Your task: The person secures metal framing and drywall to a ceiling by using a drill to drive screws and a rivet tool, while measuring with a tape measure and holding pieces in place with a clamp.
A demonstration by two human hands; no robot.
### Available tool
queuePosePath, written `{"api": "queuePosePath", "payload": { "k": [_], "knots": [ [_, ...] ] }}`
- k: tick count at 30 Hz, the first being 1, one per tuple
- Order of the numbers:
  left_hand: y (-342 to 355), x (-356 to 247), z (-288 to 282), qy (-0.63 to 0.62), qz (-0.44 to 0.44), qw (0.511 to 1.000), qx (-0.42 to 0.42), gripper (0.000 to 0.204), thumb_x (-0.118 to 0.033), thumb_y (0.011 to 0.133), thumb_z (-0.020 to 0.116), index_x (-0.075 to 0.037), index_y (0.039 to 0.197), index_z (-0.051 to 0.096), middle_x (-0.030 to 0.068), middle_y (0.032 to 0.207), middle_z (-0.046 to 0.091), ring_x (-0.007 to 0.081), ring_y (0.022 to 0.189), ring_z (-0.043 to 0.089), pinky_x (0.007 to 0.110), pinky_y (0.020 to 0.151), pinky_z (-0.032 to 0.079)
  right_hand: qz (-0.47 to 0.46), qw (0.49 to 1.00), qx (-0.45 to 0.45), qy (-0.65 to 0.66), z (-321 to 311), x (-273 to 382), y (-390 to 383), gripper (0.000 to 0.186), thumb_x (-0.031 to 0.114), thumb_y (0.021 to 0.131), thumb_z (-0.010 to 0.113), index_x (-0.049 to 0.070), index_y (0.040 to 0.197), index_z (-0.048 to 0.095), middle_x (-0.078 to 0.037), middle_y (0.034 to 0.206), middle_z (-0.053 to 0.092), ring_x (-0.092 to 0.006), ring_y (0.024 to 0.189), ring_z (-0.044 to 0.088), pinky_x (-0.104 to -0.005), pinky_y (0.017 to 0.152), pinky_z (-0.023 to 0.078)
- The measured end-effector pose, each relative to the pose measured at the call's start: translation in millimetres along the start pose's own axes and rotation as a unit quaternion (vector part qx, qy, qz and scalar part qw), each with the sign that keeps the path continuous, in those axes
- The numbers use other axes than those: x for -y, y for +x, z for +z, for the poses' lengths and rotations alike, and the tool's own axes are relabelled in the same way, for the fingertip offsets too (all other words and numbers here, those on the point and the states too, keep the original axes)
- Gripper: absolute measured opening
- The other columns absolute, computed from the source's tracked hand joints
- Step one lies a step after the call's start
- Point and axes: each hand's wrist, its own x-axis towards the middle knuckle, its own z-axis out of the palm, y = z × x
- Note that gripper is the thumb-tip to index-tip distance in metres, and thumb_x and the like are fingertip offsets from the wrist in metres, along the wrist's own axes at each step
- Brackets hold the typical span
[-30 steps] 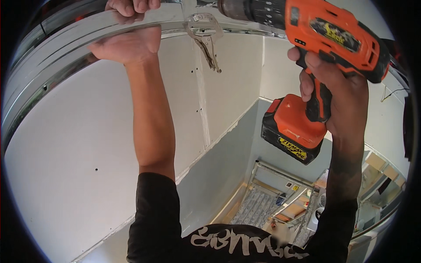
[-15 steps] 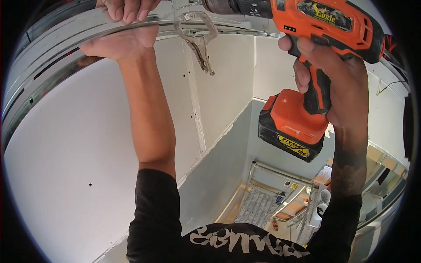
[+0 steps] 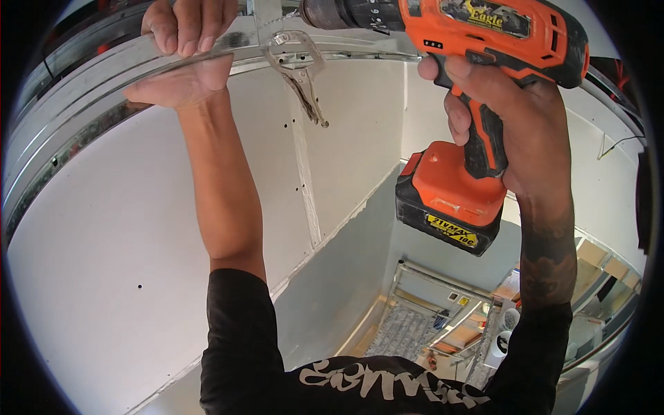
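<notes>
Curved metal channel point(image 3: 86, 79) runs along the top left. My left hand point(image 3: 200, 79) is wrapped round it, with fingers over the upper face and the palm below. My right hand point(image 3: 536, 128) grips the handle of an orange and black cordless drill point(image 3: 515, 54), its index finger at the trigger. The drill's chuck point(image 3: 321, 12) points left, and a thin twisted bit point(image 3: 285, 19) reaches to the metal beside the clamp; whether its tip touches cannot be told. A silver locking C-clamp point(image 3: 302, 76) hangs from the metal between my hands, its handles downward.
A white panel wall point(image 3: 124, 207) with dark screw spots curves along the left, above a grey-blue wall point(image 3: 339, 263). Far below stands a metal scaffold frame point(image 3: 443, 280) with a textured platform point(image 3: 404, 332). A thin wire point(image 3: 619, 142) sticks out at the right.
The drill, my right hand and the clamp appear slightly farther left in the picture. My left hand shows a little lower and farther left, still round the channel. Both grips are the same.
</notes>
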Motion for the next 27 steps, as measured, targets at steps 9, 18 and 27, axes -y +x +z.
{"api": "queuePosePath", "payload": {
  "k": [9,18,27],
  "knots": [
    [3,-6,2,0.051,-0.010,0.998,-0.024,0.080,-0.094,0.069,0.036,-0.016,0.068,0.054,-0.0022,0.064,0.051,0.0143,0.069,0.046,0.031,0.072,0.030,-0.058,0.998,0.015,-0.037,-2,-3,3,0.031,0.019,0.088,0.063,0.000,0.112,0.064,-0.013,0.096,0.070,-0.0104,0.056,0.056,-0.0267,0.051,0.049],
    [-4,2,-8,-0.019,-0.010,0.999,-0.032,0.070,-0.089,0.070,0.052,-0.019,0.068,0.051,-0.0082,0.062,0.048,0.0085,0.064,0.046,0.028,0.068,0.029,0.027,0.999,0.012,0.036,-4,1,6,0.023,0.014,0.087,0.065,0.000,0.104,0.065,-0.010,0.088,0.068,-0.0102,0.054,0.055,-0.0278,0.050,0.048],
    [-2,-1,-3,0.021,-0.007,0.999,-0.037,0.066,-0.085,0.065,0.066,-0.021,0.071,0.052,-0.0086,0.062,0.049,0.0074,0.061,0.045,0.027,0.068,0.029,0.004,1.000,0.010,-0.010,-8,-3,4,0.022,0.014,0.086,0.066,0.001,0.104,0.067,-0.012,0.092,0.071,-0.0103,0.052,0.057,-0.0266,0.048,0.049]
  ]
}}
